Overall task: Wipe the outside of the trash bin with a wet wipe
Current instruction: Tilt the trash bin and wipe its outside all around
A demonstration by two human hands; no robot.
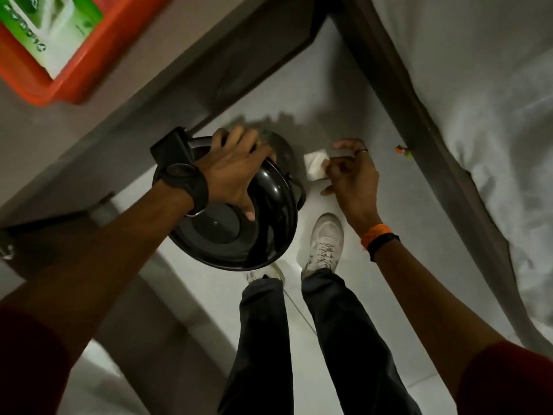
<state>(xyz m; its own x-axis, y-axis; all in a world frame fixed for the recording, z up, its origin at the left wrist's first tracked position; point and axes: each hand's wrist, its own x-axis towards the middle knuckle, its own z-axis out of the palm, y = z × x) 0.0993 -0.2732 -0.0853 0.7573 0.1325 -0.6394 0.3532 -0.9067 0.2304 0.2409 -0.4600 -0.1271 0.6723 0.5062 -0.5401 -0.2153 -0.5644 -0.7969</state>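
A round black trash bin (239, 235) with a glossy domed lid stands on the pale floor below me, seen from above. My left hand (236, 172), with a black watch on the wrist, grips the far rim of its lid. My right hand (350, 175) is just right of the bin and pinches a small folded white wet wipe (315, 166) between its fingertips. The wipe hangs beside the bin's upper right side, close to it; I cannot tell whether it touches.
A grey counter edge (149, 85) runs diagonally above the bin, with an orange tray (71, 82) holding a green-and-white wipes pack (57, 28). A bed with white sheets (478, 100) and dark frame (434, 145) lies to the right. My legs and white shoe (324, 244) stand below the bin.
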